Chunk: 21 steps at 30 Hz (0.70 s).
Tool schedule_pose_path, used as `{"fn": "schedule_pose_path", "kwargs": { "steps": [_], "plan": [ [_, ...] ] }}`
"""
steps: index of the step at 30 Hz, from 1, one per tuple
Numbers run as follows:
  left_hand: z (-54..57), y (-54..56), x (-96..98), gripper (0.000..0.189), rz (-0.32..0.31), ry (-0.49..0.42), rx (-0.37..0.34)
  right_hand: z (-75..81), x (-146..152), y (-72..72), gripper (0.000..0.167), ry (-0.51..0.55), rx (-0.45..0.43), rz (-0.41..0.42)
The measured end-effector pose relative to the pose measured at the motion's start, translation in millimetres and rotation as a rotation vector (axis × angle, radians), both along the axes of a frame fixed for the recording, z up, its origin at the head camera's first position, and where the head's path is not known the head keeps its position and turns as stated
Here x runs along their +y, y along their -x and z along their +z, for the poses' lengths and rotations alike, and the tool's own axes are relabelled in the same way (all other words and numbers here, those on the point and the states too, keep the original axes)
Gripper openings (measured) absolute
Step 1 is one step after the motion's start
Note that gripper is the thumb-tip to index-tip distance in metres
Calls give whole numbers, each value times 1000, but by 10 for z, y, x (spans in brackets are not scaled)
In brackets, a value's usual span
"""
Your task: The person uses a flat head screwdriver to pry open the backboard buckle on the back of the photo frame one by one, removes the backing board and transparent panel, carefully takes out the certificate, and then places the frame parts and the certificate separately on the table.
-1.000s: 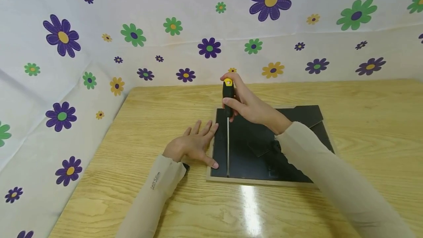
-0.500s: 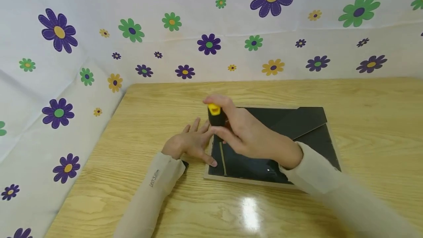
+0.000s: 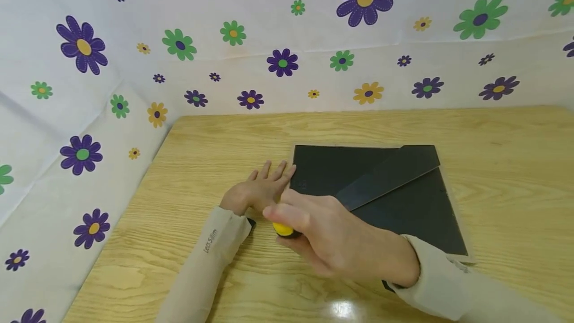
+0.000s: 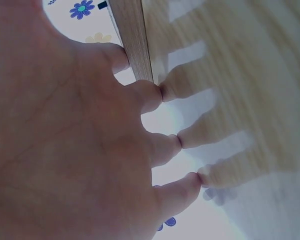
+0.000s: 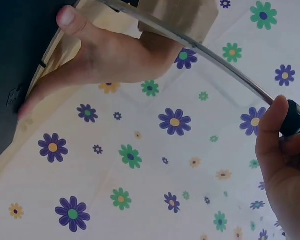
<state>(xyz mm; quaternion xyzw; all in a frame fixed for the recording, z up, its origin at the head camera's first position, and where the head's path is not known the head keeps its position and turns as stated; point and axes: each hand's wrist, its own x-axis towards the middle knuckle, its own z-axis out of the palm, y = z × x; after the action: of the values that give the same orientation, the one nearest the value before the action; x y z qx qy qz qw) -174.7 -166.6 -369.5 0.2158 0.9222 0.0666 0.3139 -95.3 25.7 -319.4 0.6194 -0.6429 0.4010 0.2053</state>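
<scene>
A picture frame (image 3: 323, 168) lies face down, its black backing and folded stand leg (image 3: 390, 181) uppermost. My right hand (image 3: 343, 238) grips a screwdriver (image 3: 283, 230) by its black and yellow handle, low over the frame's near left corner, which it hides in the head view. The long metal shaft (image 5: 210, 54) slants up to the frame's near edge in the right wrist view; its tip is out of sight. My left hand (image 3: 248, 196) rests with spread fingers at the frame's left side. Its fingertips touch the table beside the wooden rim (image 4: 132, 35) in the left wrist view.
The wood-grain table (image 3: 215, 143) runs under everything. A white cloth with printed flowers (image 3: 282, 64) hangs along the back and left side. A small dark tab (image 5: 42, 65) shows at the frame's edge in the right wrist view.
My right hand has come down and nearer, tipping the screwdriver from upright to a low slant toward the near edge. The left hand has stayed put.
</scene>
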Motion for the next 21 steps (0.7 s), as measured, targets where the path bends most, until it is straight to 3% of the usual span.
{"fn": "schedule_pose_path", "kwargs": {
  "steps": [4,10,13,17,21],
  "plan": [
    [-5,34,-20,112,10,-42,-17,88,122,155,33,-34,-143,-62],
    [-37,42,-16,127,-6,-37,-5,183,394,568,54,67,-578,-148],
    [-44,34,-8,128,-5,-35,3,186,518,784,55,116,-751,-221],
    [-51,23,-8,128,-11,-33,8,126,697,996,52,136,-934,-308],
    [-36,11,-11,128,-10,-38,17,53,878,1095,52,121,-1054,-357]
  ]
}}
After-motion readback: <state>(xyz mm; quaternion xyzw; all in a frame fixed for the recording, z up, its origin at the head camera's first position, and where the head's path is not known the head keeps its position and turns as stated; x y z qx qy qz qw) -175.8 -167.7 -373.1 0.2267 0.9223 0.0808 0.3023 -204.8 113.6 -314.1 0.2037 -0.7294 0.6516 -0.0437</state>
